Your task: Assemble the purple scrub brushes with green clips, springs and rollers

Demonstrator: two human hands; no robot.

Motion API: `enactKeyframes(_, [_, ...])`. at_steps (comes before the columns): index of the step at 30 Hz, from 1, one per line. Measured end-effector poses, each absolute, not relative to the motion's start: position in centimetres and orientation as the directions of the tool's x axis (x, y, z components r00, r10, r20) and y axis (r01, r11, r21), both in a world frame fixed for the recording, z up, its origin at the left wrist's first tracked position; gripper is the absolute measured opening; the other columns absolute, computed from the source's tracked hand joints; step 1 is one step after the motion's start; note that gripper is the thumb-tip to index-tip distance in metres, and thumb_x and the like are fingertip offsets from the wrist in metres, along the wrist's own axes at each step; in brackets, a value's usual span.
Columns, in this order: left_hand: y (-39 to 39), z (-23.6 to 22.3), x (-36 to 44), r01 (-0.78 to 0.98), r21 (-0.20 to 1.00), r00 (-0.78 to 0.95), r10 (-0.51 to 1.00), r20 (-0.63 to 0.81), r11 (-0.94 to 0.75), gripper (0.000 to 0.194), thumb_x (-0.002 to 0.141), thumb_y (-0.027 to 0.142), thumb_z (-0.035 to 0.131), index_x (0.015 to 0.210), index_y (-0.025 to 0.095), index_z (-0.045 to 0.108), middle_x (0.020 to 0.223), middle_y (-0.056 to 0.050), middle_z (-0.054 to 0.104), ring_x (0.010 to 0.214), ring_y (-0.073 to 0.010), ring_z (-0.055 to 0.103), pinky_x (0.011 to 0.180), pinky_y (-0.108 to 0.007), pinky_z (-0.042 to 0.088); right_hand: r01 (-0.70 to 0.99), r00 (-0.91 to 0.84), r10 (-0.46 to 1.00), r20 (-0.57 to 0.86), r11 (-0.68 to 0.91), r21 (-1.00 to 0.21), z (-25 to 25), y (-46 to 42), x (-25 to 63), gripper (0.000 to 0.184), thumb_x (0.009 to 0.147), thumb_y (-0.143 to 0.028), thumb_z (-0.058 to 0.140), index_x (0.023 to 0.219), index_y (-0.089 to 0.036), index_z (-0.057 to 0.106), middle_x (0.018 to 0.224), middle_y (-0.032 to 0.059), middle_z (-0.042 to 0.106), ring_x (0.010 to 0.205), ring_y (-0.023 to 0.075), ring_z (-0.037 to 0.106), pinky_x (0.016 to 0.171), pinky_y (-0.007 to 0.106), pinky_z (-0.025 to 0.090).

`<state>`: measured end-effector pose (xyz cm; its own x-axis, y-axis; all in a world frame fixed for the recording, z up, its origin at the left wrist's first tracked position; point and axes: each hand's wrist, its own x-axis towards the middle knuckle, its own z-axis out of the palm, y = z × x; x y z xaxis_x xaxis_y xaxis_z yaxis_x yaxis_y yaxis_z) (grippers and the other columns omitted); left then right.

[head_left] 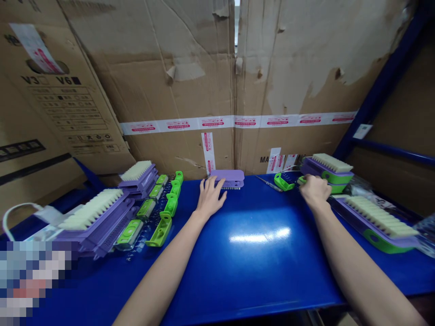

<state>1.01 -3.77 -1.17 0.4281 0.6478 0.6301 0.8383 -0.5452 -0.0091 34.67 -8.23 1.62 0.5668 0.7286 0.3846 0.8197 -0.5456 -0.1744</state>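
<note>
on the blue table [258, 271], left hand [209, 198] spreads fingers at purple brush [233, 176], seemingly a grasping step; next needs firmer grip. right hand [316, 192] curls, its hold i cannot tell.

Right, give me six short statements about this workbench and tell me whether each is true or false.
1. The left hand is at a purple piece. True.
2. The right hand is spread out flat. False: it is curled closed.
3. A thin tool lies on the blue tabletop between the purple piece and the right hand. True.
4. At the front right, a brush lies bristles down. False: the brush there has its pale bristles facing up.
5. A row of green brackets is to the left of the left hand. True.
6. The cardboard behind is bare of tape. False: white tape with red print runs across the cardboard.
</note>
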Motion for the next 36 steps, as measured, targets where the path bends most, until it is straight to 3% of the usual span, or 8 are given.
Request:
enactKeyframes(13, [-3.7, -1.2, 1.0, 0.843, -0.028, 0.429, 0.642, 0.636, -0.536, 0.043, 0.087, 0.033, 0.048, 0.127, 0.018, 0.050, 0.127, -0.017, 0.049, 0.122, -0.0304, 0.043, 0.104, -0.051, 0.030, 0.794, 0.597, 0.735, 0.321, -0.598, -0.109, 1.9, -8.2, 34.2, 0.034, 0.079, -0.019, 0.050, 0.109, -0.014, 0.064, 0.104, 0.0174, 0.063, 0.103, 0.0318, 0.054, 0.080, 0.040, 0.037])
enactKeyframes(26, [-3.8, -1.1, 1.0, 0.849, -0.020, 0.412, 0.637, 0.651, -0.528, 0.046, 0.087, 0.033, 0.048, 0.128, 0.015, 0.048, 0.128, -0.018, 0.048, 0.122, -0.0309, 0.043, 0.104, -0.051, 0.029, 0.823, 0.548, 0.687, 0.477, -0.545, -0.160, 2.4, -8.3, 33.8, 0.037, 0.078, -0.016, 0.046, 0.109, -0.011, 0.065, 0.098, 0.0189, 0.064, 0.096, 0.0319, 0.054, 0.077, 0.041, 0.034])
enactKeyframes(32, [-3.7, -1.2, 1.1, 0.846, -0.019, 0.417, 0.639, 0.647, -0.533, 0.043, 0.086, 0.033, 0.048, 0.125, 0.015, 0.048, 0.128, -0.017, 0.050, 0.122, -0.0301, 0.044, 0.106, -0.052, 0.027, 0.909, 0.401, 0.695, 0.597, -0.385, -0.162, 3.7, -8.3, 31.8, 0.035, 0.082, -0.015, 0.040, 0.106, -0.011, 0.066, 0.099, 0.0177, 0.066, 0.093, 0.0294, 0.055, 0.074, 0.037, 0.035])
enactKeyframes(36, [-3.7, -1.3, 1.1, 0.849, -0.023, 0.420, 0.647, 0.637, -0.528, 0.040, 0.087, 0.033, 0.047, 0.123, 0.016, 0.050, 0.128, -0.017, 0.050, 0.122, -0.0300, 0.044, 0.106, -0.055, 0.025, 0.964, 0.265, 0.772, 0.578, -0.227, -0.140, 3.7, -8.2, 28.8, 0.033, 0.081, -0.015, 0.043, 0.104, -0.015, 0.067, 0.097, 0.0121, 0.069, 0.090, 0.0253, 0.057, 0.072, 0.032, 0.035])
